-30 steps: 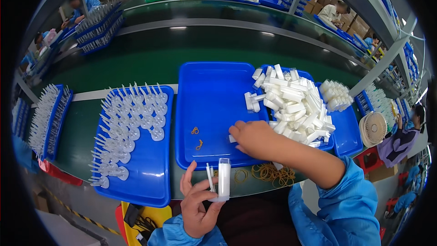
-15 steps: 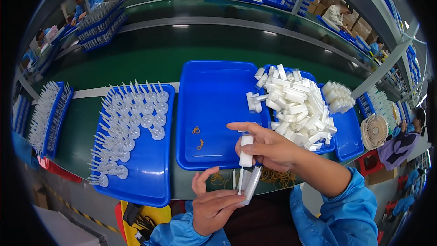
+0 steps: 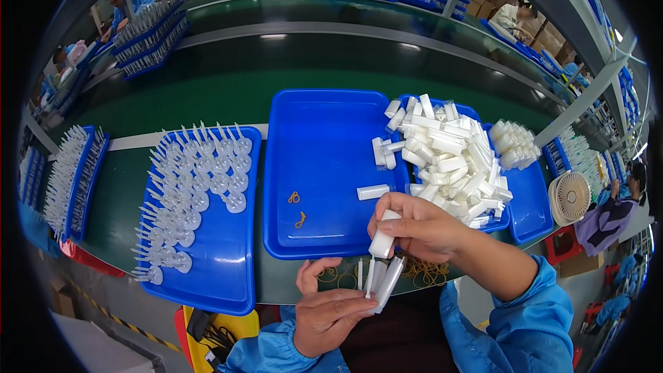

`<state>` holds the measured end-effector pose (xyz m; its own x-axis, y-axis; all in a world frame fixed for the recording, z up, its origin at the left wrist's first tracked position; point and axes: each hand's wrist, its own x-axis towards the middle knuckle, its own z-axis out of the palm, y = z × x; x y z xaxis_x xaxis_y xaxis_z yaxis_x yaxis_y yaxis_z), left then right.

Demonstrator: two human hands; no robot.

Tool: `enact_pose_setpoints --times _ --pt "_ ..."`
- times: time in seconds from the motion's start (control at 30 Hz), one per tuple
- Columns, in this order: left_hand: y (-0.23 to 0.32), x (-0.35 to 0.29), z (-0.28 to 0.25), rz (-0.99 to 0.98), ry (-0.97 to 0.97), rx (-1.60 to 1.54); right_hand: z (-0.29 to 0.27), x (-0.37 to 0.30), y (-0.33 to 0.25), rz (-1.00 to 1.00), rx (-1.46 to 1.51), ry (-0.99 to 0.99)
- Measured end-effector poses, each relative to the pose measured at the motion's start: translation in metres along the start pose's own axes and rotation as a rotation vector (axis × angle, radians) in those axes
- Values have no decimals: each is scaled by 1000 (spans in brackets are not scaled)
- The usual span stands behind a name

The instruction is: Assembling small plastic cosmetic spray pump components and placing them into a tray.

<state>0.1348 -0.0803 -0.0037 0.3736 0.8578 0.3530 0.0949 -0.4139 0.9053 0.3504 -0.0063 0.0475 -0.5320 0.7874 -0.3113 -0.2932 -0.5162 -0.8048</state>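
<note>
My left hand (image 3: 331,318) is closed round a small bundle of slim white and translucent box-like pieces (image 3: 387,284) and thin white stems (image 3: 360,274), near the table's front edge. Its index finger sticks up apart from the bundle. In my right hand (image 3: 425,226), thumb and fingers pinch a small white rectangular box (image 3: 384,236). That box is tilted, its lower end at the top of a stem in the left hand; whether it is over the stem I cannot tell. Another white box (image 3: 373,192) lies in the large blue tray (image 3: 324,138), beside my right hand.
Two orange rubber bands (image 3: 294,197) lie in this tray; more bands (image 3: 423,273) lie before it. White boxes (image 3: 449,159) heap up at right. A left tray (image 3: 221,262) carries clear discs with upright stems (image 3: 200,166). A beige fan (image 3: 572,197) stands far right. Co-workers sit beyond.
My right hand has tilted its box and moved slightly right and down, its index finger now curled in. A white box shows in the tray where that finger was.
</note>
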Motion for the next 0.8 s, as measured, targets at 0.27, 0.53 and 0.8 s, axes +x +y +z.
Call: enact_pose_setpoints --times 0.27,0.53,0.8 --pt "-1 -1 0 -12 -26 -45 -4 -2 -1 -28 -73 -27" --pt "2 3 -3 73 -12 12 -5 -3 -2 -25 -194 -32" --pt "-4 -3 -1 25 -5 -41 10 -9 -22 -67 -1130 -49"
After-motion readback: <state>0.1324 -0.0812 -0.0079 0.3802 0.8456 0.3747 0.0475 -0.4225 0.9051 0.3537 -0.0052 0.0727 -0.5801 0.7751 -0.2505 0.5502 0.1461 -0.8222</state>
